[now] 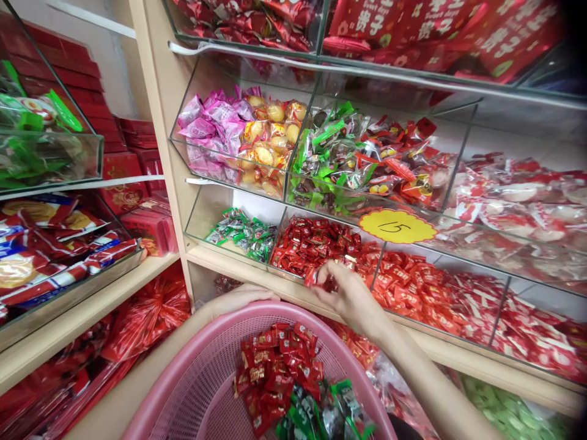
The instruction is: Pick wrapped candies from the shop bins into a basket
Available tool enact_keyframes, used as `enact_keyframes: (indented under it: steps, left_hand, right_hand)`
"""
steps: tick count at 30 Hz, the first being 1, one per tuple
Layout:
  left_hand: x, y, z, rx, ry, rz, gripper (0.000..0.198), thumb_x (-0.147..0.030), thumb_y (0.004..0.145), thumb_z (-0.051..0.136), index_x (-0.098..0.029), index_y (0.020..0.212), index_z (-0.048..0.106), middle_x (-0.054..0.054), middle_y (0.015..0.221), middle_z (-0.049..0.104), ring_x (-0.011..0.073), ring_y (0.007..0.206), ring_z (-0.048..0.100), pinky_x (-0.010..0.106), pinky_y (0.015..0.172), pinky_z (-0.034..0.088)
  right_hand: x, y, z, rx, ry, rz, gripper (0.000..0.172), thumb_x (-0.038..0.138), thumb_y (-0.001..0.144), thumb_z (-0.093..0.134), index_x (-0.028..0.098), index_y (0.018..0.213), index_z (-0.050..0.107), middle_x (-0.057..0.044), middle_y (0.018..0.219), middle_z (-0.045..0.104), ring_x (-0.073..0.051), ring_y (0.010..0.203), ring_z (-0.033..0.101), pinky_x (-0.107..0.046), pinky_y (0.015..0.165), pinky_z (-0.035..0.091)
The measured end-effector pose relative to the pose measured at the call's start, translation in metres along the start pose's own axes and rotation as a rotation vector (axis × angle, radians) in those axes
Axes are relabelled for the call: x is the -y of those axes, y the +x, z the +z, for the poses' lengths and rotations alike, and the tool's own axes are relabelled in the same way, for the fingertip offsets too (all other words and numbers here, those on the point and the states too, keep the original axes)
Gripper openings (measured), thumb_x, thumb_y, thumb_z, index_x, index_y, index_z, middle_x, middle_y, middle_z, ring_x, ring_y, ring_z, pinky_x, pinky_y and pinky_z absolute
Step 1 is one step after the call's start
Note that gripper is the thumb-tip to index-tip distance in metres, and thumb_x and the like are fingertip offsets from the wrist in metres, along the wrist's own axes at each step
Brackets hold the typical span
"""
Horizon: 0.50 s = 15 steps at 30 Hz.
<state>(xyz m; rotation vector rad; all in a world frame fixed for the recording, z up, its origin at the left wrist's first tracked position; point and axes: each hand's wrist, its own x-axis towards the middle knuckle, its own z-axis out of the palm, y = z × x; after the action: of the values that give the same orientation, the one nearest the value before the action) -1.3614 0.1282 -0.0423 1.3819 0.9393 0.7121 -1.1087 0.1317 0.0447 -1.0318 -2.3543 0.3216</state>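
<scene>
My left hand (pixel 241 298) is closed over the far rim of a pink plastic basket (pixel 192 351), its fingers partly hidden behind the edge. Inside the basket lie red wrapped candies (pixel 279 366) and several green wrapped candies (pixel 316 412). Above its far right side, my right hand (pixel 342 290) pinches a red wrapped candy (pixel 312 277) between thumb and fingers. That hand is at the front edge of a clear bin holding a heap of dark red wrapped candies (pixel 316 241).
Green candies (pixel 245 232) fill the bin to the left, and brighter red ones (pixel 413 284) the bin to the right. A yellow tag (pixel 398 225) marked 15 hangs above. The wooden shelf edge (pixel 458 354) runs behind the basket. Red plastic bags (pixel 151 311) sit low left.
</scene>
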Motion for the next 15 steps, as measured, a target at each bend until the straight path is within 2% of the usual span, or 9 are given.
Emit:
enact_keyframes:
  steps: [3,5,10,15]
  left_hand:
    - [-0.002,0.0,0.001,0.022,-0.003,0.031,0.041,-0.038,0.082,0.054,-0.009,0.11,0.064,0.007,0.11,0.065,0.0231,0.107,0.056,0.03,0.097,0.038]
    - [-0.003,0.0,0.001,0.01,0.009,0.034,0.041,-0.037,0.081,0.055,-0.008,0.108,0.065,0.008,0.11,0.065,0.0235,0.108,0.056,0.031,0.097,0.038]
    - [0.0,0.002,-0.002,-0.002,0.047,0.056,0.04,-0.038,0.081,0.055,-0.007,0.105,0.066,0.007,0.11,0.065,0.0229,0.107,0.055,0.03,0.098,0.037]
    - [0.003,0.002,-0.004,0.0,0.044,0.058,0.04,-0.039,0.081,0.056,-0.008,0.105,0.066,0.006,0.11,0.065,0.0224,0.108,0.055,0.029,0.098,0.037]
  right_hand:
    - [0.015,-0.026,0.014,0.197,0.034,-0.005,0.008,0.016,0.079,0.052,0.021,0.081,0.046,0.001,0.079,0.054,-0.015,0.074,0.049,-0.025,0.064,0.036]
    - [0.02,-0.036,0.025,0.272,0.02,0.01,0.013,0.012,0.076,0.053,0.021,0.083,0.047,0.0,0.082,0.054,-0.015,0.076,0.05,-0.026,0.065,0.037]
    - [0.023,-0.04,0.042,0.355,-0.013,0.02,0.021,0.009,0.074,0.054,0.02,0.09,0.048,-0.002,0.087,0.056,-0.017,0.08,0.052,-0.029,0.07,0.04]
    - [0.026,-0.039,0.051,0.357,-0.051,-0.049,0.023,0.005,0.074,0.051,0.02,0.09,0.047,-0.003,0.091,0.056,-0.018,0.085,0.051,-0.029,0.073,0.042]
